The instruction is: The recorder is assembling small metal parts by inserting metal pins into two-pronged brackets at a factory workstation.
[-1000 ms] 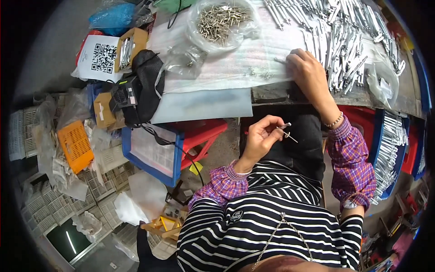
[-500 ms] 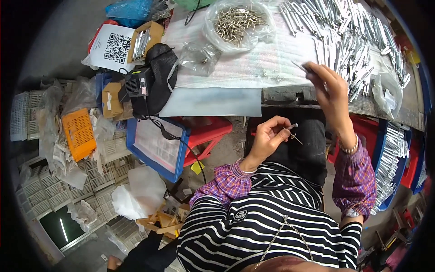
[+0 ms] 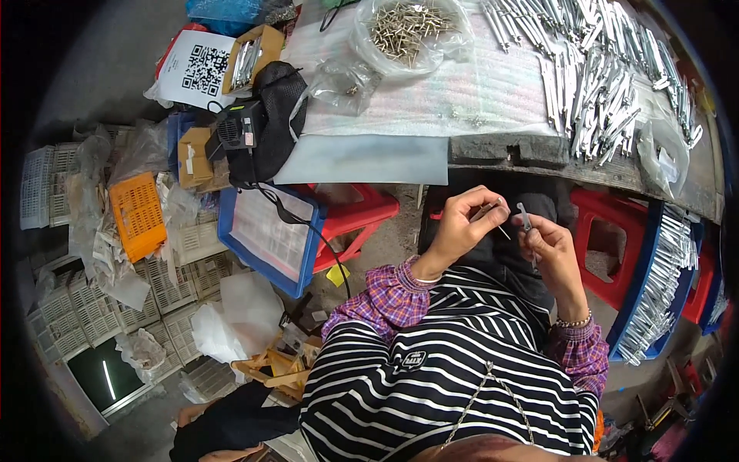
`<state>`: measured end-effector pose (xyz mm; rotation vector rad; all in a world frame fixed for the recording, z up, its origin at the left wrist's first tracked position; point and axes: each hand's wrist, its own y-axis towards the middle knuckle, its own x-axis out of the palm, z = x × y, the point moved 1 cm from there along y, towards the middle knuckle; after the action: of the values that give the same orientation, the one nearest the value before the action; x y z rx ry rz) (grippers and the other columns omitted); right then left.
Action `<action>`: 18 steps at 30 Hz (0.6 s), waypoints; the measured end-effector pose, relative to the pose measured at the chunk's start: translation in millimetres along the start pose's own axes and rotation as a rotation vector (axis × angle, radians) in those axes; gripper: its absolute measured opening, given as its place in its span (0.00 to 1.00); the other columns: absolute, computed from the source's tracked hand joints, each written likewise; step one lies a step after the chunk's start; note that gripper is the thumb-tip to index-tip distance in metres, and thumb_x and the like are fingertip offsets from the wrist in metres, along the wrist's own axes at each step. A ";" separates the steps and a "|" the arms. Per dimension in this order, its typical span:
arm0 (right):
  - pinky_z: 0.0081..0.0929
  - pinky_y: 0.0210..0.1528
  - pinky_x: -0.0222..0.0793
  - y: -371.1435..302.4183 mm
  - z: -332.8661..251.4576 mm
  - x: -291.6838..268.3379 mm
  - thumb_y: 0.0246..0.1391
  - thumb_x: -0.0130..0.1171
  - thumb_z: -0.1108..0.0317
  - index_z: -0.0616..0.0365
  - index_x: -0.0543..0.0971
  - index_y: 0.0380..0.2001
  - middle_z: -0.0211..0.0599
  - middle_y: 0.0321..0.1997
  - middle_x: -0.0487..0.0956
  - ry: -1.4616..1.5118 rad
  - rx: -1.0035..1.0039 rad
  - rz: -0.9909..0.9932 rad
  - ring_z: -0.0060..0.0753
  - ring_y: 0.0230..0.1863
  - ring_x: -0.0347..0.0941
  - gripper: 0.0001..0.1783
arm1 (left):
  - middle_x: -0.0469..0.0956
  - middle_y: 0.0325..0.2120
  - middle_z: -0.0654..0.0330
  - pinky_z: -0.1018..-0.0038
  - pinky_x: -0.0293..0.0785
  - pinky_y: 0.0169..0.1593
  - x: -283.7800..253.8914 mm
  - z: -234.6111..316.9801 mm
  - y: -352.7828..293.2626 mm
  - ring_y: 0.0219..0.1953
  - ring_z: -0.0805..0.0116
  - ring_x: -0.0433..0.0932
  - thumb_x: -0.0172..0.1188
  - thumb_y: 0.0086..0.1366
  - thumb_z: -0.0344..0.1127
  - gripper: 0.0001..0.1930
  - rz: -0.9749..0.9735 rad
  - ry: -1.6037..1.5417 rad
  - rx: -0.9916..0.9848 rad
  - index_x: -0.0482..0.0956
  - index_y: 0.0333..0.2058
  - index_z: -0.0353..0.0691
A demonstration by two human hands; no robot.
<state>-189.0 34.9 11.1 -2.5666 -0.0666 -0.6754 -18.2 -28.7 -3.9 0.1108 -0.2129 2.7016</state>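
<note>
Over my lap, my left hand (image 3: pixel 464 225) pinches a thin metal pin (image 3: pixel 505 232) between thumb and fingertips; most of the pin is hidden by the fingers. Close beside it on the right, my right hand (image 3: pixel 553 248) grips a slim silver metal bar (image 3: pixel 524 215), its top end sticking up past the fingers. The two hands are a small gap apart. On the table beyond them, a clear plastic bag (image 3: pixel 456 55) holds a heap of brass-coloured pins (image 3: pixel 404 31). To its right lie many loose silver metal bars (image 3: pixel 596 100), piled and overlapping.
The table's dark front edge (image 3: pixel 481 152) runs just beyond my hands. A blue tray of silver bars (image 3: pixel 668 266) stands at the right by a red stool (image 3: pixel 589 223). At the left are a black fan-like device (image 3: pixel 235 132), a blue-rimmed tray (image 3: pixel 308 277) and an orange basket (image 3: pixel 138 215).
My right hand has come down from the table's edge to beside my left hand, with a silver bar in it. My left hand has moved slightly, still pinching a pin.
</note>
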 end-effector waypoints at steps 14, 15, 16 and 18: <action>0.12 0.26 0.59 -6.3 0.5 -2.2 0.50 0.51 0.70 0.72 0.72 0.46 0.31 0.25 0.72 0.133 0.129 0.014 0.17 0.21 0.64 0.21 | 0.72 0.23 0.67 0.86 0.59 0.26 12.6 8.7 -3.0 0.24 0.85 0.66 0.59 0.56 0.26 0.03 -0.012 0.013 0.018 0.77 0.28 0.33; 0.12 0.26 0.60 -4.8 1.7 -1.4 0.51 0.52 0.69 0.71 0.71 0.47 0.32 0.26 0.73 0.189 0.136 0.004 0.17 0.22 0.64 0.21 | 0.73 0.24 0.66 0.86 0.59 0.26 13.8 11.0 -3.2 0.24 0.84 0.66 0.58 0.57 0.26 0.02 0.001 -0.024 0.029 0.77 0.28 0.33; 0.12 0.27 0.61 -3.1 3.7 -1.1 0.52 0.52 0.68 0.71 0.71 0.47 0.32 0.27 0.73 0.244 0.142 -0.014 0.17 0.23 0.65 0.21 | 0.73 0.24 0.66 0.86 0.59 0.27 13.2 13.4 -4.8 0.24 0.84 0.65 0.57 0.58 0.25 0.02 0.014 -0.020 0.019 0.77 0.28 0.32; 0.13 0.28 0.62 -1.1 4.7 -3.9 0.54 0.54 0.66 0.70 0.71 0.46 0.33 0.28 0.74 0.362 0.127 -0.066 0.17 0.24 0.65 0.20 | 0.72 0.24 0.68 0.87 0.57 0.27 14.5 20.5 -3.3 0.24 0.85 0.63 0.57 0.58 0.24 0.02 0.004 -0.013 -0.027 0.76 0.28 0.32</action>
<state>-190.4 38.3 6.1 -2.2926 -0.0722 -1.1126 -29.0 -23.3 18.3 0.1203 -0.2544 2.7014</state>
